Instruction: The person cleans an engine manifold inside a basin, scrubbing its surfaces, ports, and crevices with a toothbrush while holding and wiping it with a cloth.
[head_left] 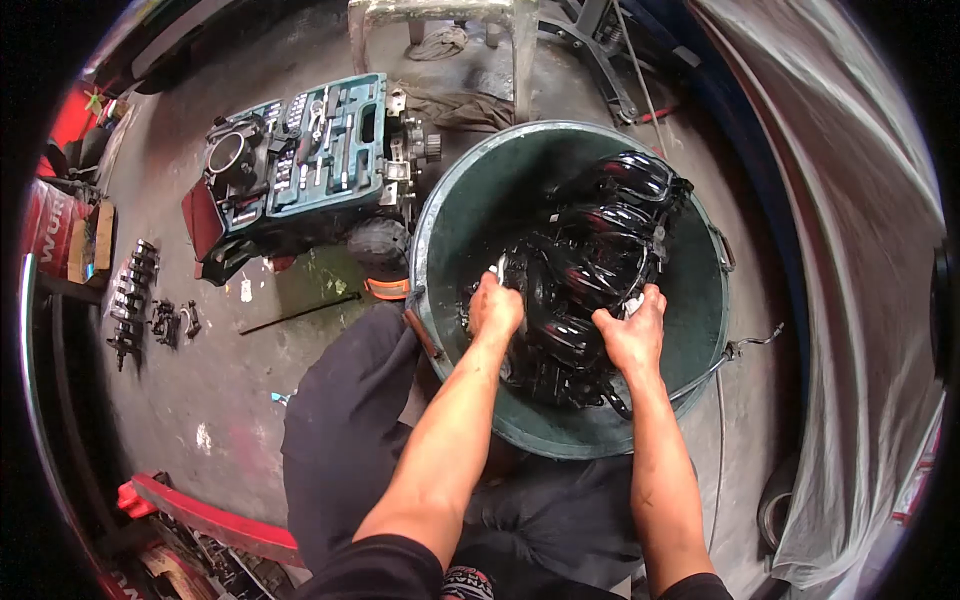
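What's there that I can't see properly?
Head view: the tub's bottom, mostly hidden by the shiny black part.
Head view: the white thing at the right hand, partly covered by it.
Head view: any markings on the tools in the green case, too small.

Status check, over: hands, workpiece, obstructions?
Left hand closed around pale item; right hand at edge of glossy black part. Part inside green tub. Nothing visibly blocking.
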